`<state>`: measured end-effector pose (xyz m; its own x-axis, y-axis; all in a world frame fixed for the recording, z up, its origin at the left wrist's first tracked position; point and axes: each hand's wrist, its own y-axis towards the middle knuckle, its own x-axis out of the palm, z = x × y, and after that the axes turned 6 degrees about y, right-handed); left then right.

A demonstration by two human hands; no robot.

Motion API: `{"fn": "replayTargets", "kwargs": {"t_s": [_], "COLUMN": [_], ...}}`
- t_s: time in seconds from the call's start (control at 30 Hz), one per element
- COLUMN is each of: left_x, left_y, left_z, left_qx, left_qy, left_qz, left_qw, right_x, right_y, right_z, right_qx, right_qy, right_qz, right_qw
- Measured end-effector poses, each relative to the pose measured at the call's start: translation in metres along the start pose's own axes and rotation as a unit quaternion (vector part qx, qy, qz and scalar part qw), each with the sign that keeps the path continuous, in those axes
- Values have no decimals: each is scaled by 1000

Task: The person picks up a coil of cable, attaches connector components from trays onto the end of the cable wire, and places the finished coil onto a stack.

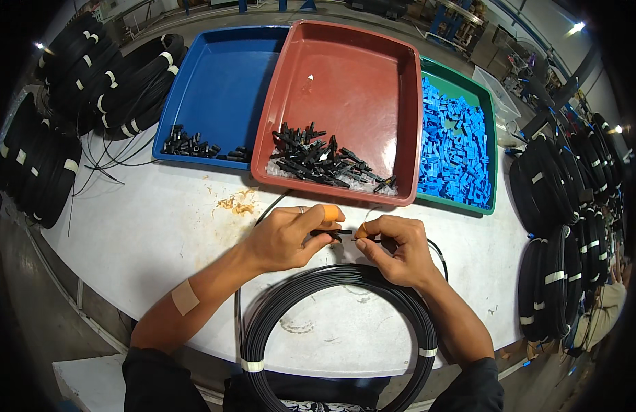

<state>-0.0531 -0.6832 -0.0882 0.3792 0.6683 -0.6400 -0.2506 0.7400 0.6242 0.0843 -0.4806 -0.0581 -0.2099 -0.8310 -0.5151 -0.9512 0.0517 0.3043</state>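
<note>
One black cable coil (255,336) overhanging the near edge of the table (125,254), left hand (290,237) gripping a small black part (340,232) beyond it, right hand (395,248) pinching a cable (438,255), red tray (366,69) of black connectors (318,161), blue tray (228,75) of black cylinders (191,145), green tray (462,85) of blue pieces (455,154)

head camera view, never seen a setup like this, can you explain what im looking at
There's no robot here: a wide fisheye camera on someone's head looks down at their own bare hands, so straight edges bend. On the white table stand a blue tray and a red tray, each with black parts, and a green tray of bright blue pieces. Nearest the person is a coil of black cable. The left hand holds a small black part; the right hand pinches something too small to identify.
</note>
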Motion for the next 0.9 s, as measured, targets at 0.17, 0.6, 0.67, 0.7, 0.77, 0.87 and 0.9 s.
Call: {"fn": "replayTargets", "kwargs": {"t_s": [0.17,0.6,0.67,0.7,0.77,0.87,0.9], "left_x": [-2,0,0,1,2,3,3], "left_y": [-4,-4,-4,-4,-4,-6,-6], "left_z": [0,1,1,1,1,-1,-1], "left_qx": [39,49,39,30,21,8,5], "left_qy": [49,55,52,49,41,30,24], "left_qz": [-31,-27,-34,-40,-43,-46,-44], "left_qw": [998,997,997,998,998,998,999], "right_x": [2,2,2,2,3,3,3], "right_y": [0,2,2,2,1,1,1], "right_z": [-3,-3,-3,-3,-1,-1,-1], "right_qx": [24,35,34,34,17,20,20], "right_qy": [12,-15,-25,-26,-26,-32,-32], "right_qz": [22,-3,-6,-6,6,3,3], "right_qw": [999,999,999,999,1000,999,999]}}
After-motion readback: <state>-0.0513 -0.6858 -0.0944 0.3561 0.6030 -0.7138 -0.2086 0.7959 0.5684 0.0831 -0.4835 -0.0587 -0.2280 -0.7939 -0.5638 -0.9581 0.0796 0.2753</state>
